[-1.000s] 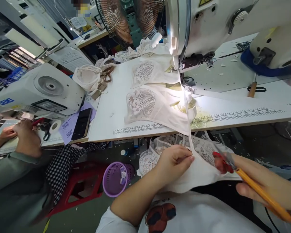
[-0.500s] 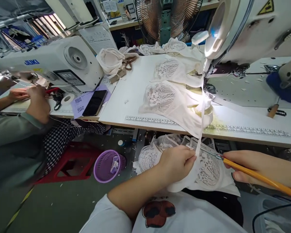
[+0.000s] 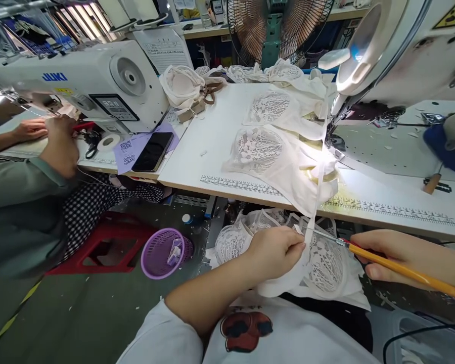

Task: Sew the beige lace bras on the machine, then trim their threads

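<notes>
Two hands of the person work below the edge of the white table (image 3: 220,146). The left hand (image 3: 275,250) has its fingers closed together on a white lace piece (image 3: 326,263), pinching it near a narrow white strap (image 3: 318,202) that goes up from the lap to the sewing machine (image 3: 402,45). The right hand (image 3: 409,255) is closed around yellow-handled scissors (image 3: 398,268); their thin metal tip lies just beside the strap, near the left fingertips. I cannot tell if the blades touch the strap.

On the table I count two lace cups lying flat, one nearer (image 3: 261,149) and one farther (image 3: 271,106), joined in a chain of white fabric. More lace pieces lie in a heap at the far edge (image 3: 284,71); their number is not clear. In the lap there are at least two more lace cups, one of them (image 3: 231,242) to the left of the left hand.

One fan (image 3: 276,25) stands behind the table. One black phone (image 3: 153,150) lies on purple paper (image 3: 127,151) beside a second sewing machine (image 3: 79,83), where another person's two hands (image 3: 56,144) work. One purple basket (image 3: 163,253) and one red stool (image 3: 106,242) stand on the floor. The left forearm hides part of the lap pieces.
</notes>
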Tool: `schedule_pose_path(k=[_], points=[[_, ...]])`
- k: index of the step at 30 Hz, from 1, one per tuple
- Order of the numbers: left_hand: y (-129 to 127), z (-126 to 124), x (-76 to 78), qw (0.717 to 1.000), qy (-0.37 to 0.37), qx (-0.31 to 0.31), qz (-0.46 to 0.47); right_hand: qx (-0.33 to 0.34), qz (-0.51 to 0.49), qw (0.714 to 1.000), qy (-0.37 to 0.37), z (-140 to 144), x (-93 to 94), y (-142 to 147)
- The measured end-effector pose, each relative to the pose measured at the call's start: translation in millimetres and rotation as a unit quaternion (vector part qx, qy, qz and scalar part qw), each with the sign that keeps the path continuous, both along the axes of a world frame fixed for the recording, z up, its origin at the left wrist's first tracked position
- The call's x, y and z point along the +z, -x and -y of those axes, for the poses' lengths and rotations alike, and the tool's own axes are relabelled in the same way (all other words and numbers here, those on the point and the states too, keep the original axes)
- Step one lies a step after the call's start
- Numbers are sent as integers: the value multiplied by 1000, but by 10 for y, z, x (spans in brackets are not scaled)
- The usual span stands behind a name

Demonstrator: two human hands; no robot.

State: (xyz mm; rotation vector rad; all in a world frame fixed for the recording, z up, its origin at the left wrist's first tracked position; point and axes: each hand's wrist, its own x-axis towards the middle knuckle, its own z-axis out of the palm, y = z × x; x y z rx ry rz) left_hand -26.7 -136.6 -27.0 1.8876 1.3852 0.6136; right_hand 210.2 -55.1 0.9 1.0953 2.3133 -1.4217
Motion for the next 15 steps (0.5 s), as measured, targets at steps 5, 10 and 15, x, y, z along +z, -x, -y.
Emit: schedule_pose_path(k=[5, 10, 15], points=[[24, 7, -36, 995, 31, 12, 93, 0, 12, 999, 29, -48, -144, -114], [-9, 24, -27, 991, 2, -27, 130, -100, -115, 987, -47, 69, -226, -47], [-52, 36, -28, 980, -133, -106, 104, -119, -233, 965, 18, 243, -295, 115]])
